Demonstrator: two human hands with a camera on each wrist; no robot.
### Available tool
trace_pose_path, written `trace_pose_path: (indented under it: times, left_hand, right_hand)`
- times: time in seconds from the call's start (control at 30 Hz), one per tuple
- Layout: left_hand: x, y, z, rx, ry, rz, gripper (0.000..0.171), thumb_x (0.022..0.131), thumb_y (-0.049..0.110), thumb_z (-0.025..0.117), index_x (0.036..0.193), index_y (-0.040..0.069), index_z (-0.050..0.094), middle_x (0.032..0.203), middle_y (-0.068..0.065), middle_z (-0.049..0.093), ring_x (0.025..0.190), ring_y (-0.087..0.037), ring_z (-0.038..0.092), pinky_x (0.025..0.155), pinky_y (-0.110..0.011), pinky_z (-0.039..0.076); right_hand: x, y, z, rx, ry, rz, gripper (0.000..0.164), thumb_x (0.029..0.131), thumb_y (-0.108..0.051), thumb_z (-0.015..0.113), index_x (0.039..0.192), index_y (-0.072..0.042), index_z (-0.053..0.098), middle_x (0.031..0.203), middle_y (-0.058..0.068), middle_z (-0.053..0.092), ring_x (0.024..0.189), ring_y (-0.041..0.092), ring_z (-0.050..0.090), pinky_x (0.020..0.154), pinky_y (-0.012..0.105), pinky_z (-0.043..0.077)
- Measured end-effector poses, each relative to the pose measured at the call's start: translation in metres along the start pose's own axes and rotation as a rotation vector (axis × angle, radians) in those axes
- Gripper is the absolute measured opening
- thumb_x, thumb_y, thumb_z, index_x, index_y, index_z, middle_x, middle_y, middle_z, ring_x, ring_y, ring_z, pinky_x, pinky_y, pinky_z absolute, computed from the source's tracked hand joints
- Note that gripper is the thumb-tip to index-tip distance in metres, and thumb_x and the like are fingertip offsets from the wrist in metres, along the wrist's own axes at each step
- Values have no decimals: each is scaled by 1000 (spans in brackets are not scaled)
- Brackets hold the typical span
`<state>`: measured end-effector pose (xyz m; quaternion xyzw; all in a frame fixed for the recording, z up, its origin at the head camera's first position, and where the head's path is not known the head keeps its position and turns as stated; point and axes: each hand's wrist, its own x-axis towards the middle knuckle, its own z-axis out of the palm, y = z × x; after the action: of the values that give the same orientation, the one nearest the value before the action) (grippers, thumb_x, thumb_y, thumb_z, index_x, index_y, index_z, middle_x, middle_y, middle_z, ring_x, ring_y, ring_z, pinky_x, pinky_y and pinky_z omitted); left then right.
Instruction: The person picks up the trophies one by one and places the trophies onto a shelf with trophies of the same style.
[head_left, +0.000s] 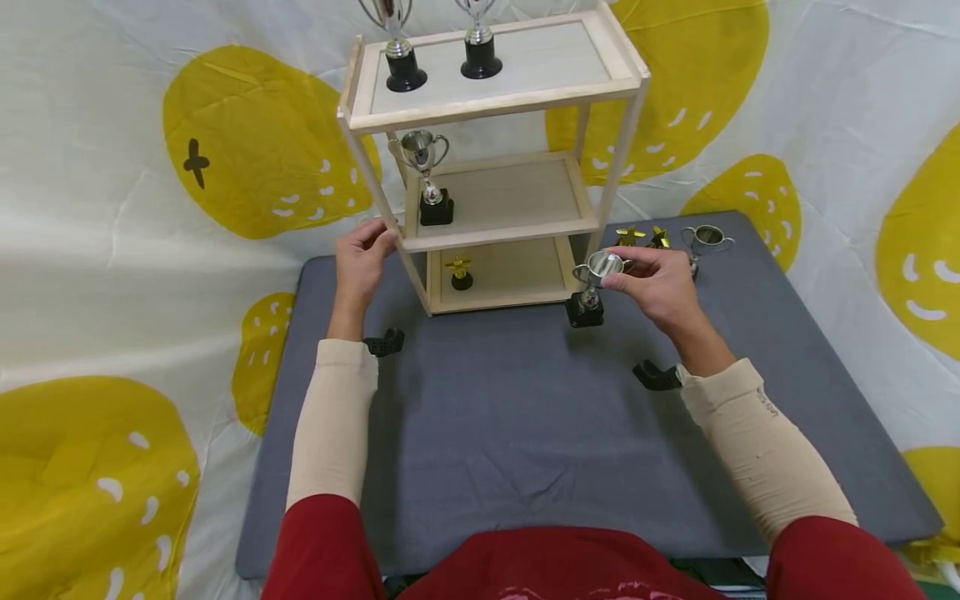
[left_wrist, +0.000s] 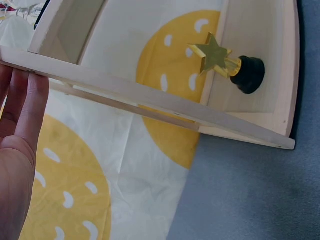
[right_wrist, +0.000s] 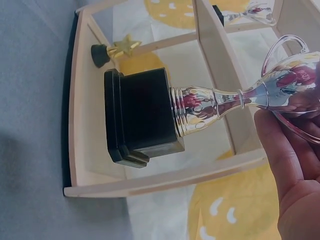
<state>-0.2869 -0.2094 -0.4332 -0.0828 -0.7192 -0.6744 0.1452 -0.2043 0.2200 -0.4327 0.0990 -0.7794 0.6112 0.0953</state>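
Note:
My right hand (head_left: 660, 287) grips a silver trophy cup (right_wrist: 200, 107) by its bowl, near one handle. The cup's black square base (head_left: 584, 309) hangs above the table, in front of the right side of a wooden three-tier shelf (head_left: 510, 241). My left hand (head_left: 362, 262) holds the shelf's left front post at about middle-tier height; in the left wrist view its fingers (left_wrist: 31, 107) lie against the post and the thumb is hidden. A similar silver cup (head_left: 431, 179) stands on the middle tier at left. On the bottom tier sits a small gold star trophy (head_left: 461, 273).
Two larger trophies (head_left: 402, 67) (head_left: 481, 54) stand on the top tier, cut off by the frame. Behind my right hand, gold star trophies (head_left: 659, 239) and another silver cup (head_left: 707, 239) stand on the grey table (head_left: 510, 442). A patterned cloth (head_left: 112, 208) hangs behind.

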Motion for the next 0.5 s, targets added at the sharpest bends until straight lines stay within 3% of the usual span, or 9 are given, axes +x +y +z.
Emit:
trace_pose_path:
  times: [0.5]
  left_hand:
    - [0, 0, 0, -15, -14, 7, 38, 99, 9, 70, 128, -16, 66, 103, 3, 66, 98, -7, 69, 89, -19, 62]
  right_hand:
    - [-2, -10, 14, 0, 9, -77, 41, 77, 10, 86, 116, 14, 73, 83, -23, 73, 62, 0, 61, 57, 13, 51]
